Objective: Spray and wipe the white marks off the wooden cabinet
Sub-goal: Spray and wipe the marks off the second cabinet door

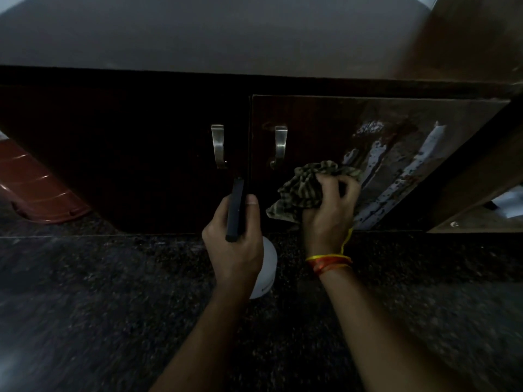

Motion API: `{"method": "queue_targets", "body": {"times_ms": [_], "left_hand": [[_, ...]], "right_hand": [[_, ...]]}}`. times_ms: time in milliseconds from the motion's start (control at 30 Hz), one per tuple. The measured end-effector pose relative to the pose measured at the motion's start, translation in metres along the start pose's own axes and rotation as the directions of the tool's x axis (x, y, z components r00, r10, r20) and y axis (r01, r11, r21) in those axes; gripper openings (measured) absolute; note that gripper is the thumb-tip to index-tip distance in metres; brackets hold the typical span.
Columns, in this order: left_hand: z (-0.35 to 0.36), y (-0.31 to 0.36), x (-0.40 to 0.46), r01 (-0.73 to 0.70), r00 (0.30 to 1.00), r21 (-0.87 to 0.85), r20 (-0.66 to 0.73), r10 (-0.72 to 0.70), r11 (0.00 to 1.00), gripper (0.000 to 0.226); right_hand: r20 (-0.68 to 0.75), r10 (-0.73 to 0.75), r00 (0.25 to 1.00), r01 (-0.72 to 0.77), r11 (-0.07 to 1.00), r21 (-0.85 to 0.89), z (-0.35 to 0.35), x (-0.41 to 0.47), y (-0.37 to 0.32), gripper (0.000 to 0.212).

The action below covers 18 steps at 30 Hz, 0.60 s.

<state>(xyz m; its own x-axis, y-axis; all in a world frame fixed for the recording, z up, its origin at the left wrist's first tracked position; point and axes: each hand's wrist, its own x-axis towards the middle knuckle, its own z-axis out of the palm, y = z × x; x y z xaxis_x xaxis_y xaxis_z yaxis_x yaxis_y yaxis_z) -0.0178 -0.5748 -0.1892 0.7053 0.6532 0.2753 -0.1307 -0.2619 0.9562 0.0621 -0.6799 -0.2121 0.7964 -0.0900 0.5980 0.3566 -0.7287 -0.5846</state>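
- Dim light throughout; detail in the shadows was poor.
- Dark wooden cabinet (311, 137) stood low against the wall, two doors, each with a metal handle: left handle (218, 145), right handle (280, 147).
- White marks (376, 157) ran as streaks and speckles across the right half of the right door, from near its top down toward its lower edge.
- Right hand (329, 210) was closed around a bunched checked cloth (305, 188), fingers curled tight into the fabric. The cloth lay against the right door, just left of the nearest white streaks and below the right handle.
- A red and yellow thread band (328, 263) circled the right wrist.
- Left hand (236, 244) gripped the spray bottle (264, 270): fingers wrapped about its dark top part (235, 210), thumb alongside; the white body showed beneath the hand. Bottle was held in front of the gap between the doors, off the floor.
- Floor (113, 306) was dark speckled stone.
- A reddish-brown plastic object (36, 188) sat at the left, by the cabinet's lower corner.
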Motion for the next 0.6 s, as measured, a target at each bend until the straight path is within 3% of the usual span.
{"method": "queue_targets", "body": {"times_ms": [200,333,433,600], "left_hand": [[-0.003,-0.01,-0.001,0.009,1.0,0.036,0.007,-0.009,0.999,0.011],[-0.002,-0.01,-0.002,0.024,1.0,0.017,0.017,-0.024,1.0,0.012],[0.002,-0.009,-0.001,0.021,1.0,0.024,0.021,-0.021,1.0,0.012],[0.003,-0.016,0.003,0.007,1.0,0.048,0.008,-0.007,0.999,0.014]], "right_hand": [[0.132,0.208,0.969,-0.21,0.978,0.002,0.018,-0.031,0.027,0.048],[0.024,0.314,0.949,-0.315,0.946,0.073,0.021,-0.028,0.022,0.039],[-0.053,0.282,0.958,-0.27,0.949,0.163,0.023,-0.02,0.014,0.035],[-0.023,0.343,0.939,-0.335,0.927,0.167,0.038,-0.039,0.03,0.032]]}}
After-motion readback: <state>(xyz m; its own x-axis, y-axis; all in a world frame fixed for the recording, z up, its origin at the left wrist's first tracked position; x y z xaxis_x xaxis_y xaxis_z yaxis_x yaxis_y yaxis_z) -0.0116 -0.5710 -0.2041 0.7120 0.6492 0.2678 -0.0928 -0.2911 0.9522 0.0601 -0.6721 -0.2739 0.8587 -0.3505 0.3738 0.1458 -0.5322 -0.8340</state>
